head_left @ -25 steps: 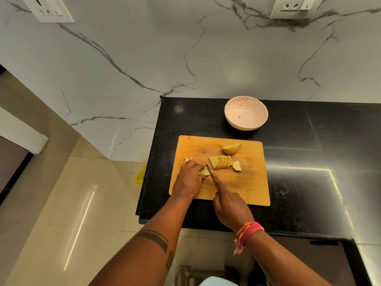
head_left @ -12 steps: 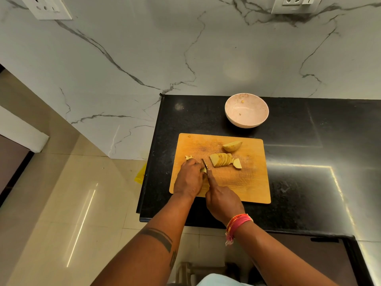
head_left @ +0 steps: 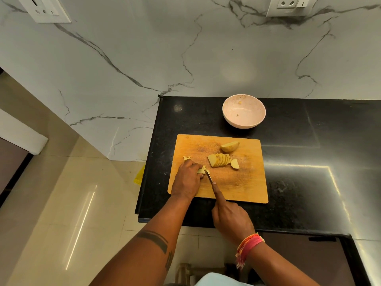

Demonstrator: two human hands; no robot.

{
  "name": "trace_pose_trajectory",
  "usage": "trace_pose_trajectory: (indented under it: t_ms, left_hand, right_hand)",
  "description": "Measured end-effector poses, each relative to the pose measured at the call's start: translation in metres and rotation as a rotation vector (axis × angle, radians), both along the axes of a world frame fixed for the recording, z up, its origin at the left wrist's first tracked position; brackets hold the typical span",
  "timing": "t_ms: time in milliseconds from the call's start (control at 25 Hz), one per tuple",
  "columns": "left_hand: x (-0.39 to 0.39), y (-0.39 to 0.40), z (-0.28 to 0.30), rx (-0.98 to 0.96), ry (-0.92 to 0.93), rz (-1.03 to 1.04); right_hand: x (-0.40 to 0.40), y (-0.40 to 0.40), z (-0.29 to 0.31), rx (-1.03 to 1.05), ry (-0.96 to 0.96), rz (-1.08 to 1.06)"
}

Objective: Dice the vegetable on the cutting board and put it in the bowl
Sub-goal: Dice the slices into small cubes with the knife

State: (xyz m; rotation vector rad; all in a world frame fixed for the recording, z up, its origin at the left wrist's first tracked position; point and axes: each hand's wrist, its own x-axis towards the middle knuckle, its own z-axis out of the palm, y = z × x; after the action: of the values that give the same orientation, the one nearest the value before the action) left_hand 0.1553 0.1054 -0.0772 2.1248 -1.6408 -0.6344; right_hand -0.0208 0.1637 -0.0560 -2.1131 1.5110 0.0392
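Note:
A wooden cutting board (head_left: 243, 182) lies on the black counter. On it are a fanned row of potato slices (head_left: 219, 160), a potato wedge (head_left: 229, 146), a small end piece (head_left: 235, 164) and a few bits (head_left: 187, 158) at the left. My left hand (head_left: 186, 181) holds down a pale potato piece (head_left: 202, 171) with curled fingers. My right hand (head_left: 232, 217) grips a knife (head_left: 209, 177), forefinger stretched along its back, blade tip at that piece. A pale pink bowl (head_left: 244, 110) stands beyond the board, holding only small crumbs.
The black counter (head_left: 309, 162) ends at its left edge beside the board, with tiled floor (head_left: 72, 203) below. A marble wall (head_left: 185, 48) with two socket plates rises behind. A yellow scrap (head_left: 139, 176) lies on the floor by the counter.
My right hand has drawn back toward me with the knife, then slid slightly right, so the blade's tip now sits at the piece under my left hand. The left hand has stayed put.

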Motion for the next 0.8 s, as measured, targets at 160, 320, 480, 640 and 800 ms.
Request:
trace_pose_trajectory:
  t_ms: [160,320,480,640,800]
  left_hand:
    - [0.004,0.01,-0.01,-0.034,0.065,0.019]
    - [0.004,0.009,-0.007,-0.045,0.077,0.051]
    - [0.006,0.004,-0.004,-0.021,0.051,0.04]
    - [0.004,0.001,0.0,-0.019,0.022,0.031]
    - [0.001,0.0,0.0,0.003,-0.012,0.061]
  right_hand:
    - [0.011,-0.009,0.004,-0.01,-0.056,-0.018]
    - [0.026,-0.019,0.004,-0.015,-0.041,0.005]
    - [0.033,-0.028,0.002,0.006,-0.011,0.018]
    - [0.037,-0.026,-0.004,-0.015,0.015,0.026]
    - [0.024,-0.015,-0.005,0.004,0.037,0.061]
